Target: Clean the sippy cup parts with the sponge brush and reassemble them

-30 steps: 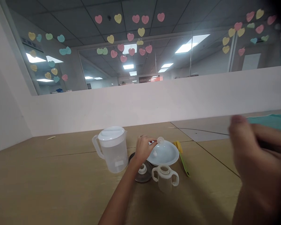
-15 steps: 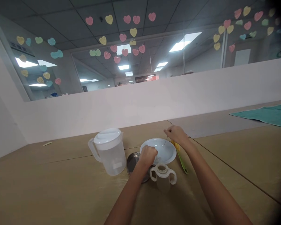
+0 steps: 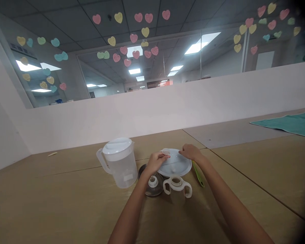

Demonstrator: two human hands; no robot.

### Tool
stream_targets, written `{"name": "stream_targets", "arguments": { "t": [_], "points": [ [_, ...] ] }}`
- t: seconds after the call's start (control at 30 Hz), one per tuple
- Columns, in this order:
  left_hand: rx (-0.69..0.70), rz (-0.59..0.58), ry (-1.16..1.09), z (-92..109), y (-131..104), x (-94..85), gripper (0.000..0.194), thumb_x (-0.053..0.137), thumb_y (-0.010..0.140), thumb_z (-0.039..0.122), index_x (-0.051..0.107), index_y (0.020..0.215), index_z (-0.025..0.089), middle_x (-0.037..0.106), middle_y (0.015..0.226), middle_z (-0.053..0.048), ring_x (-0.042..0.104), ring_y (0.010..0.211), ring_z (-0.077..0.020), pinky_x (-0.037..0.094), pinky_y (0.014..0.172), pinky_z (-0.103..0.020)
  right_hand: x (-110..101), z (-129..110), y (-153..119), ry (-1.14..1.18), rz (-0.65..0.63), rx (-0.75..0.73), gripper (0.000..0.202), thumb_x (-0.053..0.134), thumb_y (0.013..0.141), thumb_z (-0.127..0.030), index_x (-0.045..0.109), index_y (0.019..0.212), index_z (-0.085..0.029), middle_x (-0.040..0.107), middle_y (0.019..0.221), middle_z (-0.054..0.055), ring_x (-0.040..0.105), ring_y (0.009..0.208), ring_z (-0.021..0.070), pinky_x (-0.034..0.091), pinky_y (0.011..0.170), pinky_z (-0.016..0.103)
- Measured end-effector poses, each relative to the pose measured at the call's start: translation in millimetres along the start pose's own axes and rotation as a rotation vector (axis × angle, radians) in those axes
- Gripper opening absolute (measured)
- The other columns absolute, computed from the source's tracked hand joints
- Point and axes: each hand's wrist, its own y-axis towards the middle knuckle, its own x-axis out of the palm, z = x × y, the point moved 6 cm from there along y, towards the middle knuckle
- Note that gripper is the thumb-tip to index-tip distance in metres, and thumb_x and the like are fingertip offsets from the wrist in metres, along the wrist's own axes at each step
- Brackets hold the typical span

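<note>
My left hand [image 3: 156, 160] is raised over the near left rim of a white bowl [image 3: 175, 166] and pinches a small round translucent piece [image 3: 165, 151]. At the bowl's far right rim is my right hand [image 3: 189, 152], fingers closed; whether something thin is in them I cannot tell. In front of the bowl stands a two-handled cup [image 3: 177, 188] with no lid. Left of the cup lies a dark metal dish [image 3: 152, 185] with a small white cap on it.
A clear plastic jug [image 3: 119, 162] with a white lid stands left of the dish. A green and yellow brush [image 3: 198, 173] lies right of the bowl. A teal cloth [image 3: 289, 123] is spread at the far right. A low white wall runs behind the wooden table [image 3: 66, 203].
My left hand lifted from the dish area to the bowl's rim with the small round piece. My right hand, close to the camera one second ago, stays by the bowl's far rim.
</note>
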Motion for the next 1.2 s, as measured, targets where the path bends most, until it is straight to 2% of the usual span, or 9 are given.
{"name": "stream_targets", "arguments": {
  "t": [0.1,0.2,0.27,0.33,0.47,0.63,0.77,0.97,1.2],
  "points": [
    [0.043,0.081,-0.055,32.4,-4.6,-11.6,0.039,0.059,0.073,0.044,0.068,0.094,0.011,0.069,0.094,-0.010,0.060,0.085,-0.0190,0.045,0.076,-0.028,-29.2,-16.3,-15.8,0.034,0.080,-0.064,0.037,0.039,0.084,-0.039,0.066,0.076,-0.014,0.067,0.084,0.013,0.060,0.082,0.0201,0.038,0.068,0.028],
    [0.094,0.040,-0.030,72.2,-17.3,-14.2,0.037,0.059,0.075,0.042,0.067,0.095,0.013,0.068,0.090,-0.007,0.059,0.080,-0.0171,0.045,0.072,-0.026,-78.5,-47.0,-54.1,0.370,0.250,-0.313,0.049,0.027,0.088,-0.047,0.063,0.081,-0.015,0.065,0.079,0.008,0.058,0.073,0.0161,0.038,0.064,0.026],
    [0.137,0.002,0.016,94.2,-26.8,-13.7,0.033,0.056,0.077,0.040,0.068,0.090,0.012,0.068,0.083,-0.004,0.057,0.073,-0.0151,0.043,0.065,-0.024,-102.5,-65.7,-85.1,0.541,0.254,-0.450,0.044,0.030,0.087,-0.049,0.061,0.089,-0.018,0.065,0.083,0.005,0.057,0.072,0.0142,0.039,0.062,0.024],
    [0.200,-0.020,0.062,108.9,-34.1,-13.0,0.025,0.054,0.078,0.032,0.068,0.081,0.012,0.065,0.076,-0.001,0.054,0.070,-0.0134,0.042,0.064,-0.022,-113.9,-79.3,-111.7,0.534,0.220,-0.499,0.035,0.040,0.084,-0.047,0.059,0.095,-0.020,0.064,0.083,0.003,0.056,0.070,0.0136,0.038,0.060,0.023],
    [0.224,-0.147,0.144,110.3,-37.7,-4.2,0.017,0.051,0.071,0.016,0.066,0.068,0.011,0.060,0.067,0.002,0.052,0.068,-0.0122,0.040,0.063,-0.021,-111.8,-90.9,-140.2,0.290,0.179,-0.494,0.022,0.049,0.080,-0.039,0.058,0.091,-0.022,0.061,0.084,0.002,0.055,0.071,0.0143,0.034,0.057,0.023],
    [0.189,-0.275,0.173,102.5,-37.2,6.7,0.019,0.047,0.068,0.010,0.066,0.069,0.011,0.057,0.064,0.003,0.051,0.066,-0.0113,0.040,0.062,-0.019,-96.9,-89.0,-137.1,0.055,0.151,-0.465,0.015,0.055,0.077,-0.027,0.056,0.091,-0.022,0.059,0.082,0.002,0.056,0.069,0.0140,0.029,0.053,0.023],
    [0.173,-0.294,0.180,106.8,-40.0,7.7,0.022,0.047,0.070,0.011,0.068,0.075,0.012,0.059,0.067,0.002,0.052,0.069,-0.0124,0.041,0.063,-0.020,-92.3,-87.8,-131.0,-0.016,0.158,-0.458,0.014,0.053,0.079,-0.027,0.056,0.091,-0.021,0.059,0.081,0.003,0.057,0.069,0.0149,0.028,0.053,0.023],
    [0.180,-0.292,0.197,113.9,-42.9,4.0,0.024,0.047,0.069,0.009,0.069,0.078,0.012,0.062,0.071,0.001,0.054,0.074,-0.0142,0.043,0.067,-0.021,-99.1,-91.3,-136.9,-0.034,0.212,-0.452,0.009,0.052,0.080,-0.028,0.056,0.084,-0.021,0.060,0.077,0.002,0.055,0.063,0.0137,0.026,0.051,0.024],
    [0.196,-0.343,0.225,109.8,-43.3,8.1,0.021,0.051,0.074,0.016,0.069,0.084,0.013,0.064,0.073,0.001,0.056,0.072,-0.0134,0.042,0.065,-0.020,-97.6,-90.5,-138.0,-0.083,0.174,-0.418,0.012,0.050,0.081,-0.032,0.056,0.079,-0.021,0.061,0.074,0.002,0.052,0.058,0.0126,0.023,0.048,0.024]
  ]
}}
